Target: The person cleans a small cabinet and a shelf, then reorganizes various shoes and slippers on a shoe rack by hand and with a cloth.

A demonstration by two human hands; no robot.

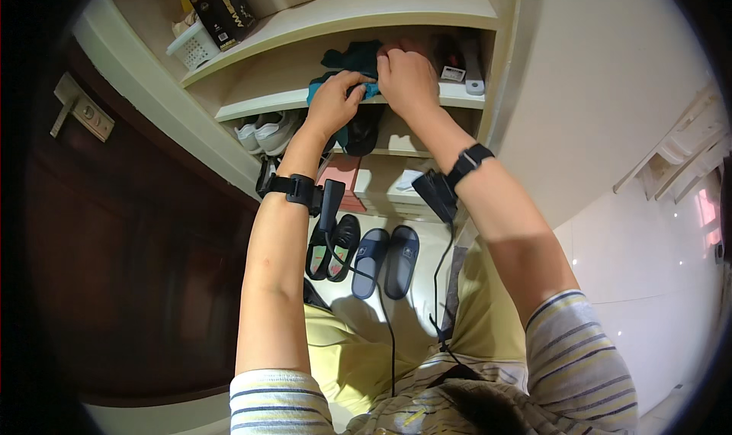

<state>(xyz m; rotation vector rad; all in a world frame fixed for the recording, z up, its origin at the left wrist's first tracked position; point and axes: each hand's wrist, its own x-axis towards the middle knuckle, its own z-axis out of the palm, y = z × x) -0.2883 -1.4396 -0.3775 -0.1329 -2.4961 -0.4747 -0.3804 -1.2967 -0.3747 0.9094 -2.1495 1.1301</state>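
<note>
A dark teal cloth (pixel 359 57) with brighter blue parts lies crumpled on a wooden shelf (pixel 263 104) of a shoe cabinet. My left hand (pixel 334 102) grips its near part at the shelf's front edge, thumb and fingers drawn together. Beside it, my right hand (pixel 407 76) is curled over the cloth's right side, and its fingertips are partly hidden. A bit of green fabric (pixel 342 137) shows below the left hand, next to a black shoe (pixel 363 133) on the shelf beneath.
Right of my hands lie a dark item with a white label (pixel 453 72) and a grey device (pixel 473 69). Pale sneakers (pixel 269 133) and a pink box (pixel 342 175) sit lower. On the floor are black shoes (pixel 344 246) and blue slippers (pixel 402 260). Cables hang from both wrist straps. A dark door (pixel 126 252) stands left.
</note>
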